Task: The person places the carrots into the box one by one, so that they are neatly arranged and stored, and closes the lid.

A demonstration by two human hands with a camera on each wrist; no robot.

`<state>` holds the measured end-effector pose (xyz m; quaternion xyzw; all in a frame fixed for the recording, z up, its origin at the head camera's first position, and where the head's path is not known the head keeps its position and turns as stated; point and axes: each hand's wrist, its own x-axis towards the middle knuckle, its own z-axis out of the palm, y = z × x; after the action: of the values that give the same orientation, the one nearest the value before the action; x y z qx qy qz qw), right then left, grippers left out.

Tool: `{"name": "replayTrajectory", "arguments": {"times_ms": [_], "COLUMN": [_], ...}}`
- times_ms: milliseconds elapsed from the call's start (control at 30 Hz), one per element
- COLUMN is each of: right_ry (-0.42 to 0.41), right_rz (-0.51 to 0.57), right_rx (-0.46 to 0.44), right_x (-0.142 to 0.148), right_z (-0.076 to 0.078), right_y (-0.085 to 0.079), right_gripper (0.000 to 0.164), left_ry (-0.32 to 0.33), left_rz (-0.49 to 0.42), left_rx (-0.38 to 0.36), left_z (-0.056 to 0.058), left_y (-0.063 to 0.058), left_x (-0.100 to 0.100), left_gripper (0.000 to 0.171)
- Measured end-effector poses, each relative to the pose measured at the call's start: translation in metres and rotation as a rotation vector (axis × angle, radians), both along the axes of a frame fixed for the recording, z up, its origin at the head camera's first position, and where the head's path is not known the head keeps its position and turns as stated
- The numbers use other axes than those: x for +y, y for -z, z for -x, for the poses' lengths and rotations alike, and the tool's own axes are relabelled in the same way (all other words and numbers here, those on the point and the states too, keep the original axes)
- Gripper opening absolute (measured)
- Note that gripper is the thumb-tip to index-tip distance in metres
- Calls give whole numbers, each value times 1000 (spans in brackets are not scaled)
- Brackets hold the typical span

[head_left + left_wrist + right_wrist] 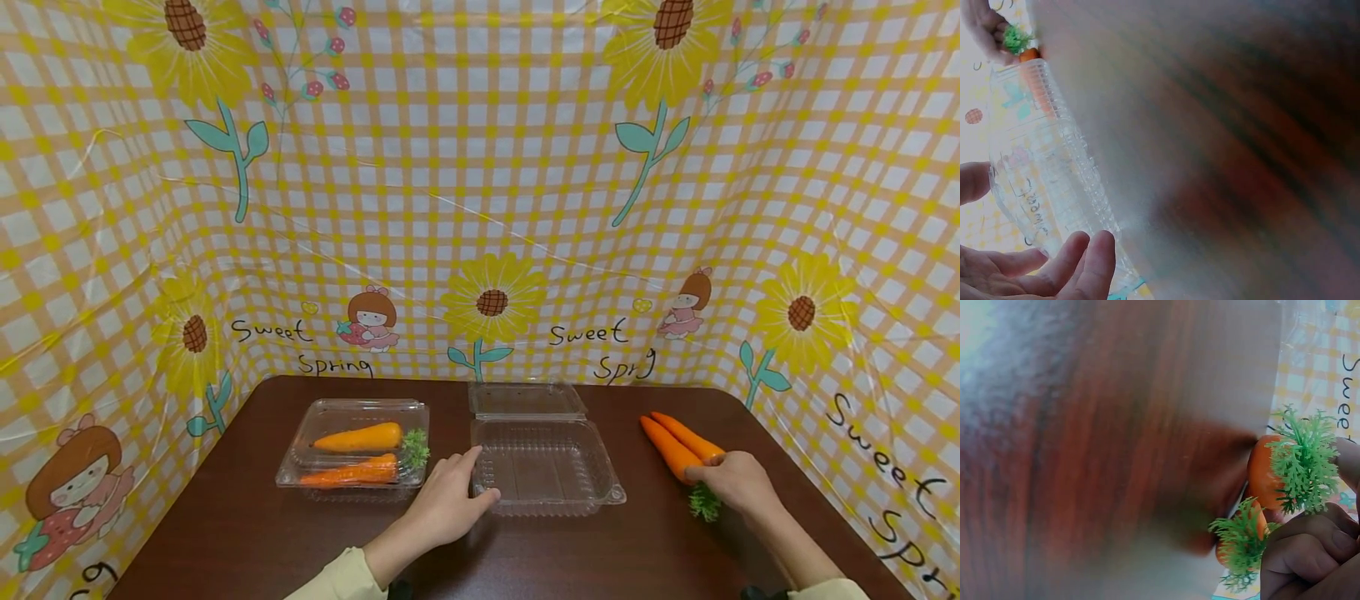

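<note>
Head: pinching carrot [667, 448] near crown in right hand [741, 483], with thumb and fingers apparently clamped round it, on tabletop [570, 558] at 3 o'clock of open clear container [536, 471]. Lying alongside: second carrot [692, 435]. Resting left hand [446, 496] at container's 8-9 o'clock rim, with fingers apart, gripping nothing. Best to squeeze the body, not greens [705, 504], ease away from second carrot without rolling it, and go light on left to avoid flexing thin plastic. Showing nothing inside open container, with lid [525, 400] folded back at 12. At 9, closed clear box [288, 477] with yellower carrot [363, 437] and orange carrot [356, 473] inside.

Left wrist: apparently touching container rim at 9 o'clock of frame. Carrot at 10-11 visible through container wall, so probably behind, not inside.

Right wrist: crown and greens at 3, curled fingers at 4; second carrot at 5, seemingly outside grip.
</note>
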<state>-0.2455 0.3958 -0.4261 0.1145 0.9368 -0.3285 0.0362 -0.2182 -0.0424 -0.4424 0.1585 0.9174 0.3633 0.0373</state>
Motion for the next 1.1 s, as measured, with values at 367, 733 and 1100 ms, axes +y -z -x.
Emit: {"name": "replayTrajectory", "arguments": {"times_ms": [367,733,1100], "right_ry": [-53,-129,-233], "right_rz": [30,44,62], "right_rx": [24,31,76], "right_x": [-8,-30,-69], "right_z": [-3,-5,-5], "right_y": [-21,-52,-76], "right_gripper": [49,66,57], "left_ry": [-4,-10,-19], "left_rz": [5,45,76], "left_rx": [8,36,50], "left_z": [-2,-4,0], "left_y": [-2,-2,-1], "left_x": [1,2,1], "left_gripper": [74,74,74]}}
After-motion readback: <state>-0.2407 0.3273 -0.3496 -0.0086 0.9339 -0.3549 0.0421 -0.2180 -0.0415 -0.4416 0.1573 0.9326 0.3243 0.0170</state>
